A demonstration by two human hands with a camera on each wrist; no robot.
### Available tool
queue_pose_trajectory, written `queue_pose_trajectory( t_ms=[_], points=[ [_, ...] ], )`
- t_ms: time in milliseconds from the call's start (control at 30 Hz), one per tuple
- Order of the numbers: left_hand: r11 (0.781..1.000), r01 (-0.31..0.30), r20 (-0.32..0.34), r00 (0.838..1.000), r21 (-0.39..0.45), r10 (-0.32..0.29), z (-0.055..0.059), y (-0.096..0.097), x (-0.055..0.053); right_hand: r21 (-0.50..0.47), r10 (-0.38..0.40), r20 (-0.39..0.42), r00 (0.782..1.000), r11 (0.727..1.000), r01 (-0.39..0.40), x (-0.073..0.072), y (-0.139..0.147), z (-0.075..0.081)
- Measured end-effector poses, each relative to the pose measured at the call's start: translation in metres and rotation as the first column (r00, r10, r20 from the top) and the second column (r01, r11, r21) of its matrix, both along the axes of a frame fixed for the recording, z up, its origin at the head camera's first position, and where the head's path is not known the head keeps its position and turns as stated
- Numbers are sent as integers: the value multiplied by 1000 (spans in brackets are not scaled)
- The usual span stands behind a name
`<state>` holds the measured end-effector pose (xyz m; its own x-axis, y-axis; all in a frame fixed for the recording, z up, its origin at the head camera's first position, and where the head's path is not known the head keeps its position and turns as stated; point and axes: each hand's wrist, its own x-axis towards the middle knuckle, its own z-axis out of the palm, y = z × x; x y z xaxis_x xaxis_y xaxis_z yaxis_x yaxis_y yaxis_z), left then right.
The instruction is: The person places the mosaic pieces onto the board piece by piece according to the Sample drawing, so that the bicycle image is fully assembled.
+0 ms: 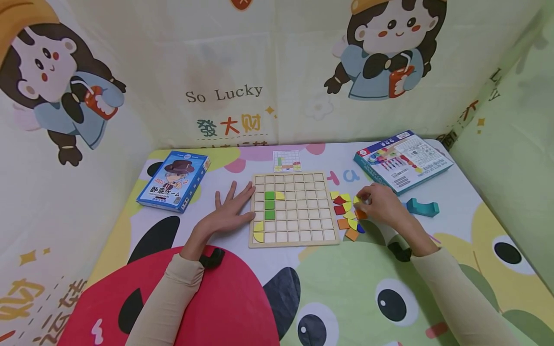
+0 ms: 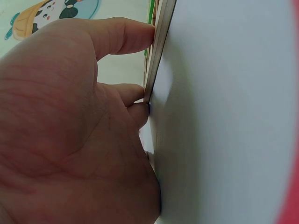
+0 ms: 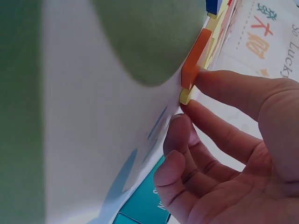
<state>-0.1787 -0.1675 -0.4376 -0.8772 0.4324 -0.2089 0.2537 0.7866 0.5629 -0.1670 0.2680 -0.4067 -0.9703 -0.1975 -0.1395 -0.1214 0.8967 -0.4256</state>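
My left hand point(image 1: 226, 210) lies with fingers spread along the left edge of the wooden grid board point(image 1: 294, 244). In the left wrist view, its thumb and fingertips touch the board's side. On the board are several green squares point(image 1: 270, 204) in a column, and yellow quarter-round pieces point(image 1: 258, 237). My right hand point(image 1: 381, 204) is at the loose pieces right of the board. Its thumb and index finger pinch a yellow piece point(image 3: 185, 96), beside an orange square point(image 3: 196, 58); its other fingers curl loosely.
A pattern card point(image 1: 287, 161) lies behind the board. A blue game box point(image 1: 174, 181) stands at the left, and another box point(image 1: 404, 161) lies at the back right. Near the right wrist is a teal curved block point(image 1: 423, 208). Red squares point(image 1: 339, 210) lie among the loose pieces.
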Motion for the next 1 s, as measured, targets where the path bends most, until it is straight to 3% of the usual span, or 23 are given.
queue_pose_trajectory(
  t_ms=[667,1000],
  points=[
    [1000,1,-1,1000,-6,-1,1,-1,1,-1,-23,7,1000,1000,23,1,-5,6],
    [1000,0,7,1000,-6,0,1,-1,0,14,21,-22,1000,1000,-21,4,-22,9]
  ],
)
